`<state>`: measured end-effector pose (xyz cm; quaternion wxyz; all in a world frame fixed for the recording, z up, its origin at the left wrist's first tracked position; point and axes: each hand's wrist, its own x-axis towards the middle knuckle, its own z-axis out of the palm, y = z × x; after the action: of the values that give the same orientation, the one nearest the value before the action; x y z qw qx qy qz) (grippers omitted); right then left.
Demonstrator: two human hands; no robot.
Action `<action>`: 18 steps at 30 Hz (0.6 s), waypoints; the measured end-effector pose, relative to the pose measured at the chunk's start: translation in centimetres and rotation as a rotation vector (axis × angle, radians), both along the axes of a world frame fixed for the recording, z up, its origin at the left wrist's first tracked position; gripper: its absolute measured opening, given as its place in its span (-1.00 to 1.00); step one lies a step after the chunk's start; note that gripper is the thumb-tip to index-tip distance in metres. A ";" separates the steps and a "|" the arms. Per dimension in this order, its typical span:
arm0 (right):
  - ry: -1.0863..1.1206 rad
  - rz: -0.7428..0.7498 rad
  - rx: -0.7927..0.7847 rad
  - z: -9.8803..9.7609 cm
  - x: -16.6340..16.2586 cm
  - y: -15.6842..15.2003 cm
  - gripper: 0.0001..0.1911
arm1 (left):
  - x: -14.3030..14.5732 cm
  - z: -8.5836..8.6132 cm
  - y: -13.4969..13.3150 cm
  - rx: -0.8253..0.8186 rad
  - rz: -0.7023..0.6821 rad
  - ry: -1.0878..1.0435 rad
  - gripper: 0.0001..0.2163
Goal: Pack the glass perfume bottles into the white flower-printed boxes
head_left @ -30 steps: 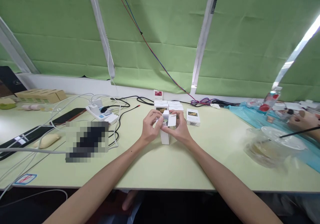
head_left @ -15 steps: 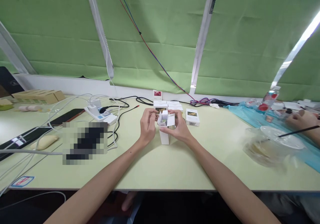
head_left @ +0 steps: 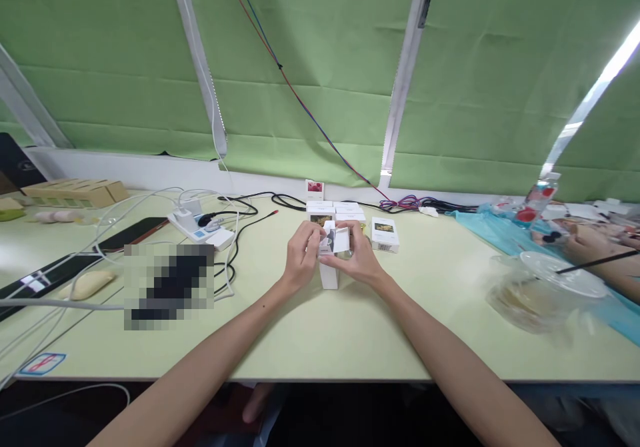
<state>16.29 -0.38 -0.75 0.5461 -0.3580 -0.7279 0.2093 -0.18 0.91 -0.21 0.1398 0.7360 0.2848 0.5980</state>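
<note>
A small white box [head_left: 329, 277] stands upright on the table in front of me, its top flaps raised. Something dark shows inside the opening, too small to name. My right hand [head_left: 363, 257] grips the box from the right, thumb across its front and fingers behind the open flap. At the upper left edge, my left hand [head_left: 303, 254] has its fingers curled in at the opening, pinching the box's rim or flap. A clear, shiny thing beside the right palm is mostly covered.
Behind my hands sit several white boxes [head_left: 349, 208]; another picture box [head_left: 385, 235] lies to the right. Chargers on a power strip [head_left: 193, 227], cables and phones are at left. A lidded bowl [head_left: 550, 294] in plastic stands at right, near another person's hand [head_left: 595, 244].
My left hand has shifted slightly right, its fingers now in closer at the box's opening. The right hand and the box have barely moved.
</note>
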 end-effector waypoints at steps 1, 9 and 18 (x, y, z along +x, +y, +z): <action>-0.005 -0.008 0.001 0.0 0.0 0.0 -0.30 | 0.0 0.0 0.0 0.002 0.002 0.013 -0.68; -0.030 -0.049 0.009 0.1 0.0 -0.2 -0.31 | 0.0 0.1 -0.2 -0.006 -0.007 0.028 -0.62; -0.050 -0.052 0.006 0.2 0.1 -0.2 -0.31 | 0.0 0.4 -0.2 0.016 -0.048 0.034 -0.61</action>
<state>16.38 -0.63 -0.60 0.5341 -0.3801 -0.7325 0.1838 -0.14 0.71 0.16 0.1431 0.7537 0.2646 0.5843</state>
